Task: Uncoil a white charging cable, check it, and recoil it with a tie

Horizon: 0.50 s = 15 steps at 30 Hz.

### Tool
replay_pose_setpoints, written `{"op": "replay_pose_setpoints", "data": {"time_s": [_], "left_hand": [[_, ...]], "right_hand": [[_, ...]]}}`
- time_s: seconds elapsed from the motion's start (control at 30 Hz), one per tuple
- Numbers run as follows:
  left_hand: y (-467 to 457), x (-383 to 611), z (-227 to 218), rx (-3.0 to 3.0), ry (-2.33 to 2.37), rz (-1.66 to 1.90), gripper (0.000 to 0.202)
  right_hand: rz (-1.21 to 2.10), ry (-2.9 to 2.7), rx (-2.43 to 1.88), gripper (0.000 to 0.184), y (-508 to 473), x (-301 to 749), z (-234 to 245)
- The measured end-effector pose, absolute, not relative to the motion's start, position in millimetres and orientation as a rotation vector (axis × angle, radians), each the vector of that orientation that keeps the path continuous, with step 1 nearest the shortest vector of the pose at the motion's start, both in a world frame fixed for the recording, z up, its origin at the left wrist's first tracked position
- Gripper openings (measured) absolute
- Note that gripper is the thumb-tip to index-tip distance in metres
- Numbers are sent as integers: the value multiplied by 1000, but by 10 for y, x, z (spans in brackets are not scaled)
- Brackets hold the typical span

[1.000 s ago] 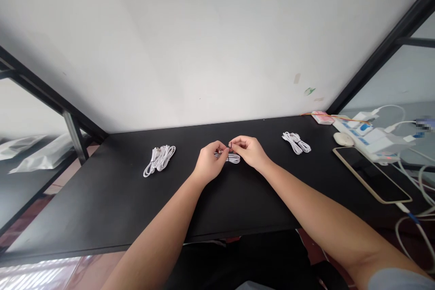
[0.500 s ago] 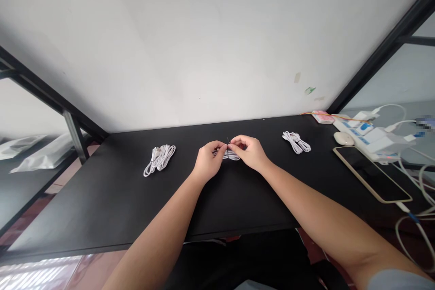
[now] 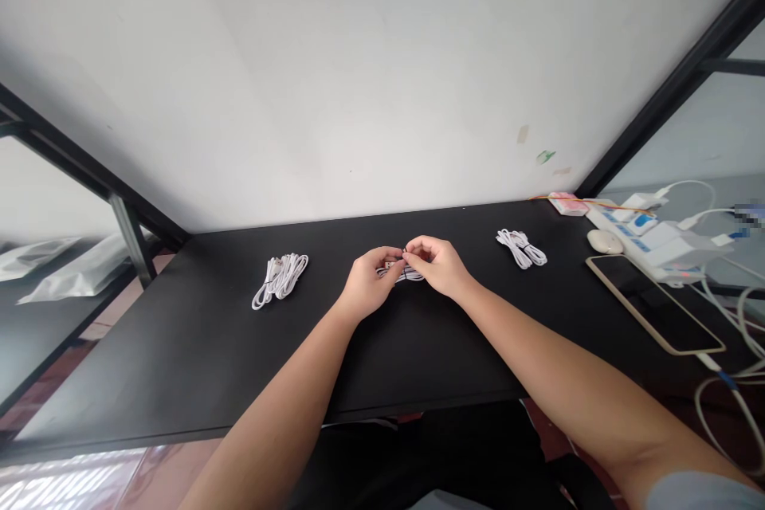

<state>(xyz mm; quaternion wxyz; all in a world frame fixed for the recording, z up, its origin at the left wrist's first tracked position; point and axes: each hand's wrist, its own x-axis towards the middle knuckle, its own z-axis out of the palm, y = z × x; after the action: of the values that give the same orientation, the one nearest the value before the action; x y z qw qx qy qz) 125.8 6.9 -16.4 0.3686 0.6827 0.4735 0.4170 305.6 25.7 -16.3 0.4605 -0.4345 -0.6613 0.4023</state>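
I have a white cable [image 3: 412, 274] lying coiled on the black desk [image 3: 197, 366], well to the left of the phone [image 3: 654, 305], with a thin dark tie [image 3: 405, 273] around its middle. My left hand [image 3: 366, 283], the one farther from the phone, has thumb and forefinger brought together on the tie, just above the coil. My right hand [image 3: 442, 265], on the side toward the phone, pinches the tie too, its fingertips meeting my left ones. Which end each hand has is too small to tell. Part of the coil is hidden behind my fingers. Between my hands and the phone lies the right bundle [image 3: 521, 248], white and tied; the left bundle [image 3: 280, 280] sits farthest from the phone, beyond my left hand. The earbud case [image 3: 604, 241] is just behind the phone, the power strip [image 3: 633, 237] runs behind and to its right, and a white cord [image 3: 709, 362] is plugged into its near end.
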Motion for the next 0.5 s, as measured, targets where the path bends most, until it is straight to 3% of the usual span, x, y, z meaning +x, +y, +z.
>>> {"op": "replay_pose_setpoints", "data": {"time_s": [0.27, 0.5], "left_hand": [[83, 1245, -186, 1815, 1237, 1054, 25], [65, 1258, -131, 1831, 1259, 1072, 20]], "right_hand": [[1082, -1662, -1037, 10, 289, 3066, -193], [835, -1820, -939, 8, 230, 3085, -109]]}}
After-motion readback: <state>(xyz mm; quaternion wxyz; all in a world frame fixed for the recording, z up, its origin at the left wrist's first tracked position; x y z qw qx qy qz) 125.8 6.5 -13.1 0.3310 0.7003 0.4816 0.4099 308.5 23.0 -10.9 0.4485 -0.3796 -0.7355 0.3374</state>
